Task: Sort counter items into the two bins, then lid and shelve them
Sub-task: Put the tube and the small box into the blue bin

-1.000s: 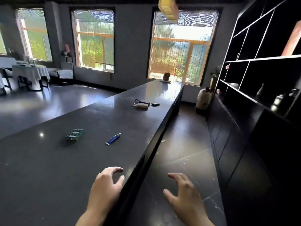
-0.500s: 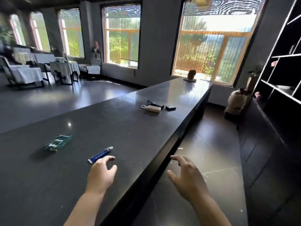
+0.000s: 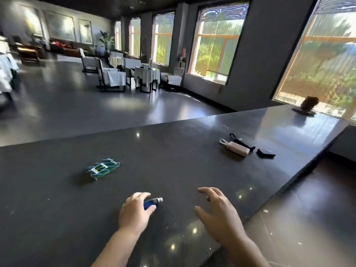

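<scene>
Left hand [image 3: 134,212]: fingers curl onto the lighter [image 3: 152,202].
Right hand [image 3: 217,212]: released, empty.
Risk: the lighter may skid on the glossy table [image 3: 173,151].

Place: I stand in a restaurant or café dining hall, behind its long bar.
Worktop: my dark polished worktop [image 3: 173,147] runs toward the far window.
Seating: tables under white cloths [image 3: 147,74] with covered chairs [image 3: 109,77] on a glossy dark floor.
Walls: tall windows [image 3: 215,45], framed paintings [image 3: 59,26], a potted plant [image 3: 106,38].
</scene>
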